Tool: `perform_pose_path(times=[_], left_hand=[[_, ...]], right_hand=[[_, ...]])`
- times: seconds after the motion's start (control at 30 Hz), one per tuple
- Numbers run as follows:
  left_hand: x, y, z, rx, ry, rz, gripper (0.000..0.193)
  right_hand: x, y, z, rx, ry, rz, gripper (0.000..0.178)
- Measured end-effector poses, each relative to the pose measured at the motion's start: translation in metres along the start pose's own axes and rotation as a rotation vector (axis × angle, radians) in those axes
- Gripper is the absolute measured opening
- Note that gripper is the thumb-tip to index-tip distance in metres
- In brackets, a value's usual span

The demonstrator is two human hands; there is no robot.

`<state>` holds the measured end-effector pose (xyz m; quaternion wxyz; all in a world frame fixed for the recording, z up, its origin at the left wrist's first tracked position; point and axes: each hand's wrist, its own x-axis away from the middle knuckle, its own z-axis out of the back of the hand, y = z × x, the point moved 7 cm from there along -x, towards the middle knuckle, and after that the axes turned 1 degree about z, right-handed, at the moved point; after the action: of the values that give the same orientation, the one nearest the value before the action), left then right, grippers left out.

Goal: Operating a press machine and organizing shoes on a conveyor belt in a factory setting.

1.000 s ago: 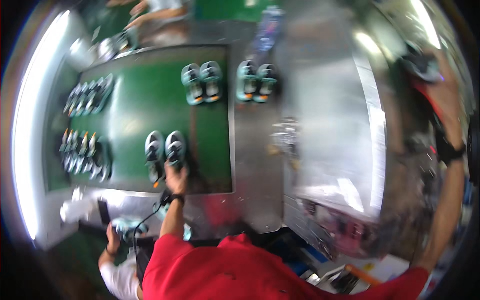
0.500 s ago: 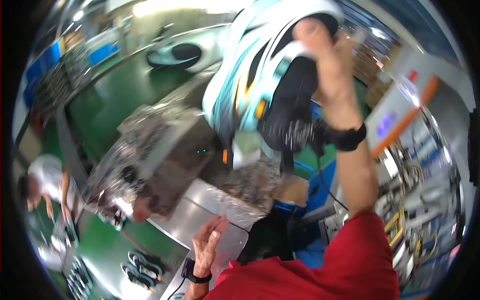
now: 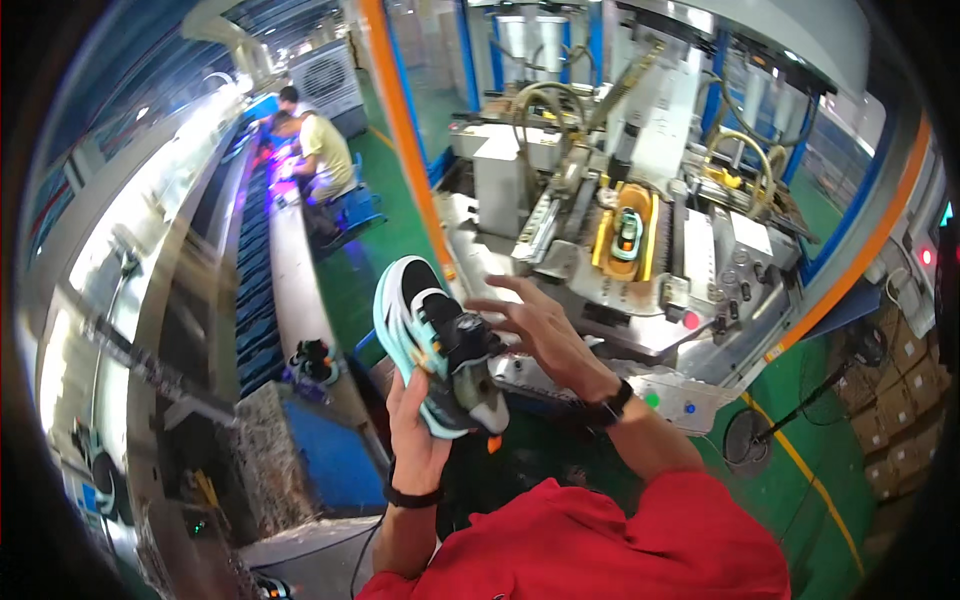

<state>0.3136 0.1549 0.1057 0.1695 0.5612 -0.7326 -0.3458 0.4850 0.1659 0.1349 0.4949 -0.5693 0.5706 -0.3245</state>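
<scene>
A sneaker (image 3: 408, 312) in black, white and pale mint, with orange accents, is held in front of me by my left hand (image 3: 418, 430). The fingers of that hand wrap its lower side near the heel, and the toe points up and away. Just right of the shoe's opening is my right hand (image 3: 545, 335), its fingers spread and nothing in its palm. Whether a fingertip touches the shoe I cannot tell. Beyond, a similar small-looking shoe (image 3: 627, 232) sits in a yellow-sided holder (image 3: 603, 240) inside a machine.
The machine's orange post (image 3: 408, 130) and metal bed (image 3: 640, 325) stand ahead. On the left runs a conveyor (image 3: 258, 290) with another shoe (image 3: 313, 362) at its near end. Two people work farther along it, one in a yellow shirt (image 3: 328, 155). A fan (image 3: 748, 437) and cartons (image 3: 905, 400) are at right.
The view has swung round to the machine. The sneaker has passed from my right hand to my left and come down in front of me; my right hand has let go.
</scene>
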Motion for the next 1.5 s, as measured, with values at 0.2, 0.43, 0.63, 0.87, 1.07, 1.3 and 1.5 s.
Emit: perform_pose_path(times=[0.2, 0.43, 0.63, 0.87, 1.07, 1.3, 1.5], left_hand=[[-0.083, -0.147, -0.090, -0.585, -0.119, 0.019, 0.063], [-0.214, -0.309, -0.130, -0.843, -0.398, 0.401, 0.080], [-0.352, -0.428, -0.123, -1.286, -0.295, 0.253, 0.101], [-0.409, -0.511, -0.113, -1.486, -0.243, 0.324, 0.073], [-0.379, -0.486, -0.074, -0.517, -0.075, 0.735, 0.040], [-0.241, -0.275, -0.061, -0.348, -0.087, 0.889, 0.033], [-0.178, -0.134, 0.011, -0.411, 0.208, 0.572, 0.049]], right_hand=[[0.068, -0.003, 0.162, 0.333, 0.598, 0.194, 0.064], [0.169, -0.035, 0.325, 0.262, 1.081, 0.216, 0.063], [0.233, -0.077, 0.359, 0.575, 1.370, 0.271, 0.062], [0.254, -0.090, 0.381, 0.633, 1.584, 0.240, 0.060], [0.147, -0.130, 0.488, 0.991, 1.369, -0.020, 0.053], [-0.069, -0.053, 0.550, 1.147, 0.823, -0.624, 0.060], [-0.141, 0.065, 0.559, 1.423, 1.047, -0.551, 0.036]])
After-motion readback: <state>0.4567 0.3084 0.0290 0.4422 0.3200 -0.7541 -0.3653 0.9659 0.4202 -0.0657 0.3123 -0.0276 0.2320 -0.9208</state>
